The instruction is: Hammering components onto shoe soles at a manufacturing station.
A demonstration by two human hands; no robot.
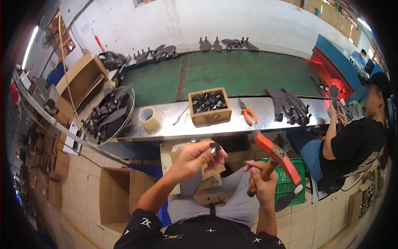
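Observation:
My left hand (pixel 197 159), raised in front of my lap, pinches a small black part (pixel 214 146) between thumb and fingers. Its exact kind is too small to tell. To the right, my right hand (pixel 264 184) is wrapped round the wooden handle of a hammer (pixel 292 169) with a red head, tilted above a green crate. The hammer is apart from the black part. Beyond both hands, on the metal edge of the bench, a wooden box (pixel 211 117) holds many small black parts. Orange-handled pliers (pixel 248 116) lie beside it.
A tape roll (pixel 144 116) and a wire basket (pixel 133 101) of dark sole-shaped pieces stand left. More such pieces (pixel 286 101) lie right. Behind runs a green belt (pixel 240 72). Below are a cardboard box (pixel 114 195) and the green crate (pixel 296 199). A co-worker (pixel 352 137) sits right.

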